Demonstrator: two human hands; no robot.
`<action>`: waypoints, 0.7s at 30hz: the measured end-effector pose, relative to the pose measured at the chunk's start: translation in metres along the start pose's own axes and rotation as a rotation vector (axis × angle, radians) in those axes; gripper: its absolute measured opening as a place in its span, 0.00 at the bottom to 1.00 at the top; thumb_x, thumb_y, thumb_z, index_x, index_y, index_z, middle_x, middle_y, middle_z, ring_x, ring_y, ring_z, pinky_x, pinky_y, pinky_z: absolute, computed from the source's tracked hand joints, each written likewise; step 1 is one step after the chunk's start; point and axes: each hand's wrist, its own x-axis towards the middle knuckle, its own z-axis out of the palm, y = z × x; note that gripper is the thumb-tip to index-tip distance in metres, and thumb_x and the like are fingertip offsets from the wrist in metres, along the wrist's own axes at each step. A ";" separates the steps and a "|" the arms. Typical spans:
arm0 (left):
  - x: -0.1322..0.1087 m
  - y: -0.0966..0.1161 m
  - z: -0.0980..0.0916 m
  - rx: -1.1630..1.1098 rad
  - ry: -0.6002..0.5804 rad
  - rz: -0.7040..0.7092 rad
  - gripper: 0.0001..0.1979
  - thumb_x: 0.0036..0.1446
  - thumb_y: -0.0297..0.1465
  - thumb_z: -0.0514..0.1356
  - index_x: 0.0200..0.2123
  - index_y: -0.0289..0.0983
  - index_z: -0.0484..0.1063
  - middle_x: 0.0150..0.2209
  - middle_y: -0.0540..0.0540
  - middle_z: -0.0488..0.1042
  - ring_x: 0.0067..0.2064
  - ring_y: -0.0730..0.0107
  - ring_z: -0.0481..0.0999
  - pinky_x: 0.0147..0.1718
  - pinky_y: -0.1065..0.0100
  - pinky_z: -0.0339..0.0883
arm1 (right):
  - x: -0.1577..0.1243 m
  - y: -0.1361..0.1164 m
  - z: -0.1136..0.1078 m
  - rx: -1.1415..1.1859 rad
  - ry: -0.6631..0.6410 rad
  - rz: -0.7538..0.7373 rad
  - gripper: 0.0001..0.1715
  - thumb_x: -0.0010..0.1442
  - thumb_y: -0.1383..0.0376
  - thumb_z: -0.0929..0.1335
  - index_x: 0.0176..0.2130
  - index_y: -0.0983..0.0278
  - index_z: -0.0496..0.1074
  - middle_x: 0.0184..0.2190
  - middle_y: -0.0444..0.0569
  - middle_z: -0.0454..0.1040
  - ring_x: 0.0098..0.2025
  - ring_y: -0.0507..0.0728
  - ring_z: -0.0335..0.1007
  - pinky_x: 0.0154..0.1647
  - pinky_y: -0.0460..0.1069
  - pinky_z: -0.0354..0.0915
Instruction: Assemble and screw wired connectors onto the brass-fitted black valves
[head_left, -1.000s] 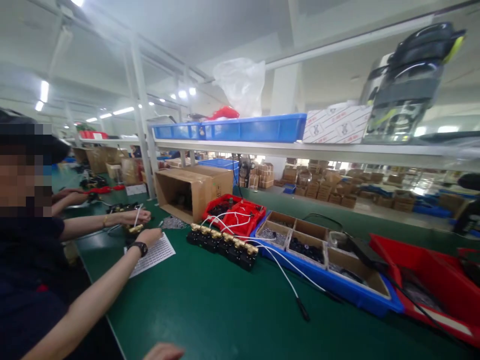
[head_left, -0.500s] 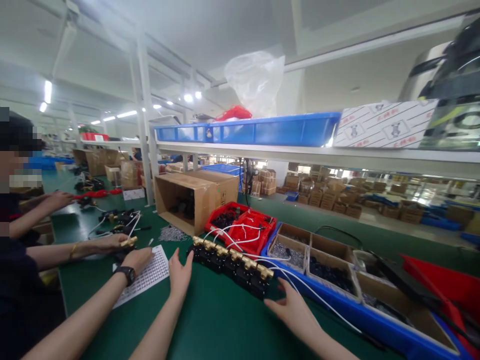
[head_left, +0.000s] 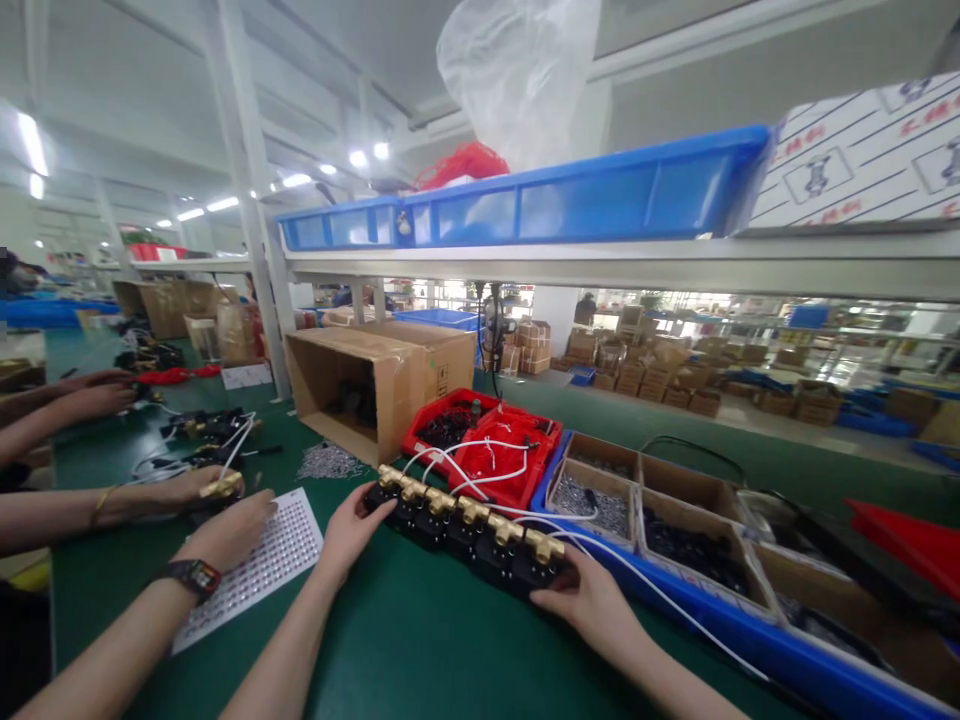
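A row of several black valve units with brass fittings [head_left: 469, 535] lies on the green tabletop, with white cables running off its far side. My left hand [head_left: 351, 532] grips its left end, thumb along the near side and fingertips hidden behind. At the opposite end my right hand [head_left: 592, 600] has closed around the last unit, with the thumb in front. Beside my left forearm, a co-worker's hands hold a similar brass-fitted unit [head_left: 221, 487] over a white sheet of small round stickers [head_left: 274, 560].
Behind the row stand a red bin [head_left: 514, 465] and an open cardboard box [head_left: 420, 360]. A blue tray [head_left: 675, 610] with boxes of small parts borders the right. Loose metal parts [head_left: 328, 460] lie near the box. A shelf [head_left: 525, 265] crosses overhead.
My hands have moved in from beside the row and closed on its two ends. The view has shifted nearer, and the co-worker's hands appear farther left.
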 end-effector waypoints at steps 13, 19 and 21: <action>0.000 -0.001 0.000 0.032 0.016 0.013 0.36 0.36 0.53 0.72 0.44 0.36 0.72 0.41 0.39 0.79 0.45 0.50 0.79 0.48 0.54 0.72 | -0.012 -0.017 -0.007 -0.031 0.004 0.034 0.22 0.48 0.75 0.75 0.45 0.69 0.74 0.36 0.49 0.79 0.37 0.60 0.76 0.37 0.48 0.67; -0.014 0.004 0.003 0.029 0.000 0.017 0.36 0.37 0.54 0.72 0.44 0.36 0.72 0.42 0.39 0.80 0.45 0.50 0.80 0.47 0.54 0.73 | -0.029 -0.022 -0.017 -0.034 -0.020 0.055 0.22 0.48 0.75 0.75 0.44 0.67 0.74 0.40 0.50 0.79 0.39 0.60 0.76 0.38 0.48 0.68; -0.020 0.006 0.003 0.026 -0.010 0.020 0.36 0.37 0.54 0.71 0.44 0.36 0.71 0.41 0.40 0.80 0.45 0.50 0.80 0.47 0.54 0.73 | -0.035 -0.021 -0.020 -0.031 -0.030 0.063 0.22 0.49 0.75 0.74 0.45 0.67 0.74 0.40 0.49 0.79 0.39 0.60 0.77 0.38 0.48 0.68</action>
